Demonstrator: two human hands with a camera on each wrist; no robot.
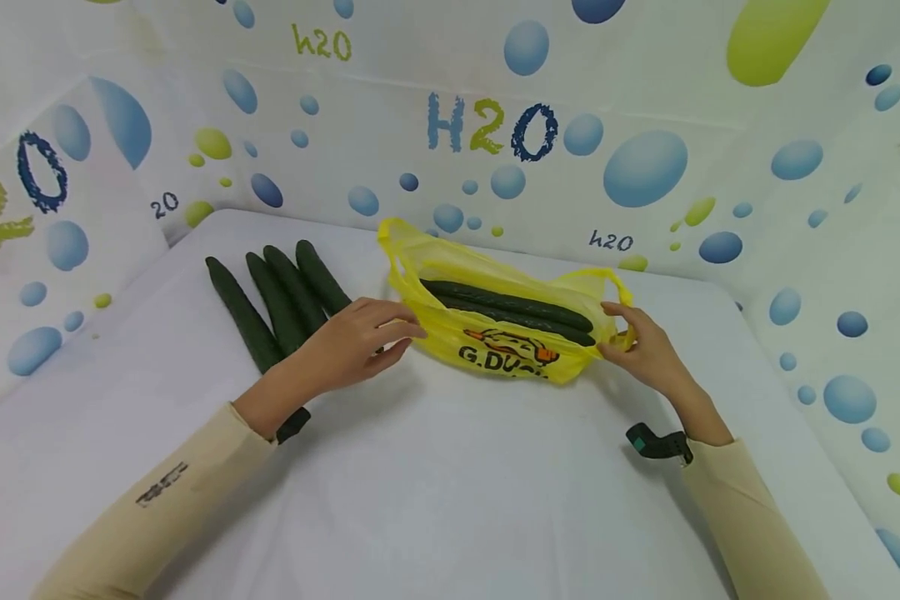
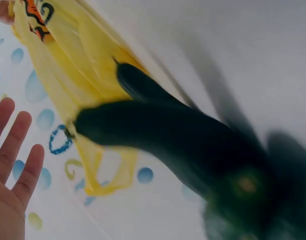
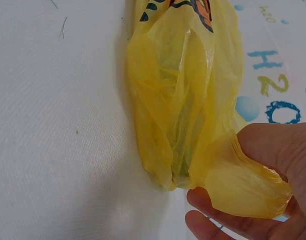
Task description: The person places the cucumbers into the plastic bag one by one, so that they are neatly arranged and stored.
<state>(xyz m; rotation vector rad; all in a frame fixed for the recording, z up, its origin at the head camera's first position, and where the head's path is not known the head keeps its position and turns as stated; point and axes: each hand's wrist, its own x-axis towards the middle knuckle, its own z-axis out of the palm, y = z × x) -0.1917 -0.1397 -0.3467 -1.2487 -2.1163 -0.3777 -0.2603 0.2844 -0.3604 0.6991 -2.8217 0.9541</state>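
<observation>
A yellow plastic bag [image 1: 438, 337] printed "G.DUCK" lies on its side with its mouth spread. Two dark green cucumbers [image 1: 510, 302] show inside it, lying side by side. My right hand [image 1: 648, 354] grips the bag's right handle end; in the right wrist view the gathered yellow plastic [image 3: 238, 185] passes between thumb and fingers. At the bag's left edge, my left hand [image 1: 360, 343] hovers with fingers extended and holds nothing. In the left wrist view its fingers [image 2: 24, 135] are spread apart. Several more cucumbers [image 1: 243, 312] lie left of the bag, partly hidden behind the left forearm.
A white cloth covers the table [image 1: 450, 483]. Behind it hangs a white curtain [image 1: 450, 67] with blue and green drops and "H2O" lettering. Small black devices [image 1: 656, 442] are strapped at both wrists.
</observation>
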